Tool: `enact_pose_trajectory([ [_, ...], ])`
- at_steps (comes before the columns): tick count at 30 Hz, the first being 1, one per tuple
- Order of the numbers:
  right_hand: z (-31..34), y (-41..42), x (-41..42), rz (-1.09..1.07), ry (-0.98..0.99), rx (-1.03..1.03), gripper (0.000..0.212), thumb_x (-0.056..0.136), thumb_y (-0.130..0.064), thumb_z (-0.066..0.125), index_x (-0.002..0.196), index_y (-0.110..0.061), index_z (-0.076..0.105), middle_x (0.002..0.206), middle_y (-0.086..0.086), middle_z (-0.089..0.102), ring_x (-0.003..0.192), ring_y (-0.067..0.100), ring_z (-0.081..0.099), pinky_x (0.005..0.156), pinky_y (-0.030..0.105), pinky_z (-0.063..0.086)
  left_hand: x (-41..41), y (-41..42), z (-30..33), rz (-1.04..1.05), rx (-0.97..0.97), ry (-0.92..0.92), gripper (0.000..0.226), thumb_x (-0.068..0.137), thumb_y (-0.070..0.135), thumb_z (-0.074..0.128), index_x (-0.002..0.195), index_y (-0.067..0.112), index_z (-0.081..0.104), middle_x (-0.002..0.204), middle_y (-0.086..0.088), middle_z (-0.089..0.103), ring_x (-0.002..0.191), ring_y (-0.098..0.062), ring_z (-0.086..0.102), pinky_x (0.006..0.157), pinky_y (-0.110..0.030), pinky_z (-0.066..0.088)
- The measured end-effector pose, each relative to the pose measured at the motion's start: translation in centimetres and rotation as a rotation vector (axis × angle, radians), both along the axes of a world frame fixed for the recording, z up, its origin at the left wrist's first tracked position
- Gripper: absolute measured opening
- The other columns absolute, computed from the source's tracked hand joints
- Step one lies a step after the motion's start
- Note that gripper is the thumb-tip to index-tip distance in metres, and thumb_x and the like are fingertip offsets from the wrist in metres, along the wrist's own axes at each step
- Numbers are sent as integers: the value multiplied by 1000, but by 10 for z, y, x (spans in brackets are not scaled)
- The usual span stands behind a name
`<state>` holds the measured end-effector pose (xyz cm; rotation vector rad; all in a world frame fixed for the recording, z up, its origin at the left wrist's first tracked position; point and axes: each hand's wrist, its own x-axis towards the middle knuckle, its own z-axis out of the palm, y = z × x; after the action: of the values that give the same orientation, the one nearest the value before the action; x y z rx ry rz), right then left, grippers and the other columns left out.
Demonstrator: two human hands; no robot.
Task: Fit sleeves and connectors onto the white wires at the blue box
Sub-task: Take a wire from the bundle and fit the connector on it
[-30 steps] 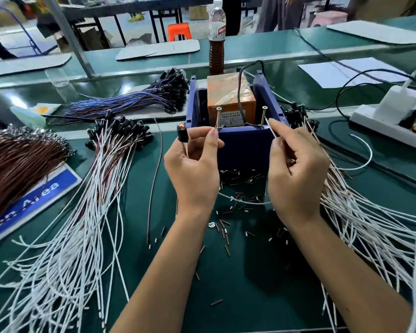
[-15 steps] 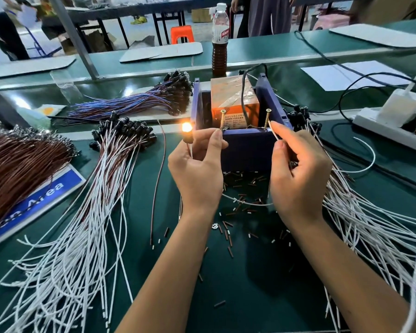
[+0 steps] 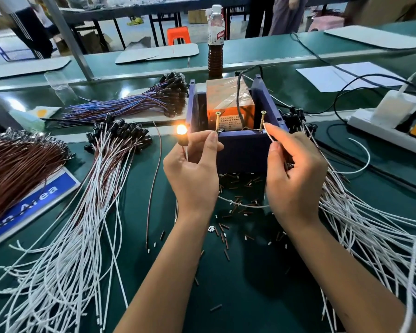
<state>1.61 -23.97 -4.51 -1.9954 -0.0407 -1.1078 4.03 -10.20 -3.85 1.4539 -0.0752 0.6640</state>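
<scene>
The desk [image 3: 226,296] is laid out as a work line. Big fans of white wires [image 3: 65,248] lie at the left, their black connector ends gathered toward the box, and more white wires [image 3: 370,224] spread at the right, likely so each hand can draw from or drop to its own side. A brown bundle [image 3: 12,164] lies at the far left and a blue-purple bundle [image 3: 120,104] behind.

The blue box [image 3: 243,150] stands at the middle, straight ahead of the person, with an orange block [image 3: 228,102] inside and two screws [image 3: 262,120] upright on its near wall, seemingly as contact posts for testing.

Short sleeves [image 3: 235,203] lie scattered on the desk just before the box, within easy reach.

The hands are apart, one at each screw. The left hand [image 3: 192,169] pinches a lead at the left screw and holds the lamp [image 3: 181,129] upright beside it; the lamp glows. The right hand [image 3: 293,169] pinches a white lead [image 3: 268,133] with its tip at the right screw. Held so, the two leads probably close the circuit.
</scene>
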Motion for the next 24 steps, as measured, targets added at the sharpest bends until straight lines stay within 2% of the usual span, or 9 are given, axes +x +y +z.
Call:
enact_pose_trajectory([
  [3, 0, -1, 0, -4, -3, -8, 30, 99, 5, 60, 124, -2, 75, 86, 4, 63, 74, 13, 53, 66, 18, 42, 0, 0, -1, -9, -11, 9, 10, 96, 8, 71, 89, 15, 74, 75, 3, 74, 75, -11, 71, 81, -23, 56],
  [9, -1, -3, 3, -5, 4, 25, 30, 97, 2, 60, 122, -5, 76, 94, 1, 69, 81, 6, 58, 74, 8, 41, 1, 1, -3, -12, -18, 10, 6, 96, 10, 72, 92, 10, 75, 76, 2, 76, 76, -11, 72, 80, -24, 57],
  [11, -1, -4, 4, 12, 18, 75, 30, 96, -1, 61, 120, -8, 77, 101, -1, 73, 88, 4, 63, 81, 13, 47, 0, 0, -3, -16, -40, 6, 6, 96, 10, 71, 91, 10, 75, 76, 3, 76, 76, -10, 72, 78, -22, 55],
  [13, 1, -6, 5, 16, 34, 110, 29, 96, -5, 63, 120, -11, 77, 104, -2, 75, 92, 6, 67, 85, 24, 54, -2, -1, -3, -28, -65, -6, 7, 96, 10, 71, 90, 11, 75, 77, 2, 76, 76, -8, 71, 77, -19, 53],
  [14, 2, -8, 5, 11, 43, 119, 29, 96, -7, 63, 121, -12, 77, 102, -3, 75, 89, 6, 67, 83, 27, 55, -4, -1, -2, -41, -75, -14, 8, 96, 11, 71, 90, 12, 74, 78, 1, 76, 76, -8, 71, 77, -19, 52],
  [17, 8, -20, 2, -34, 69, 150, 31, 97, -12, 62, 125, -15, 74, 82, -14, 66, 66, 3, 55, 66, 19, 44, -12, -3, 2, -131, -129, -34, 7, 94, 11, 73, 90, 17, 74, 81, -4, 77, 79, -13, 72, 75, -23, 53],
  [19, 17, -33, -1, -67, 81, 212, 34, 94, -18, 64, 127, -20, 71, 80, -16, 66, 62, 6, 57, 62, 24, 48, -18, -9, 11, -200, -144, -49, 7, 91, 12, 76, 90, 18, 75, 83, -12, 76, 77, -17, 69, 69, -26, 52],
  [22, 35, -66, -3, -115, 151, 333, 58, 82, -37, 72, 138, -29, 61, 97, -12, 72, 80, 4, 70, 79, 34, 63, -21, -27, 31, -321, -137, -82, 8, 91, 9, 76, 90, 16, 75, 85, -15, 76, 70, -15, 65, 62, -22, 47],
  [24, 46, -102, -3, -271, 229, 261, 80, 75, -59, 73, 148, -35, 48, 124, -9, 67, 104, 3, 68, 95, 41, 60, -18, -49, 47, -402, -149, -90, 9, 90, 5, 76, 90, 13, 75, 85, -14, 76, 67, -11, 65, 61, -18, 47],
])
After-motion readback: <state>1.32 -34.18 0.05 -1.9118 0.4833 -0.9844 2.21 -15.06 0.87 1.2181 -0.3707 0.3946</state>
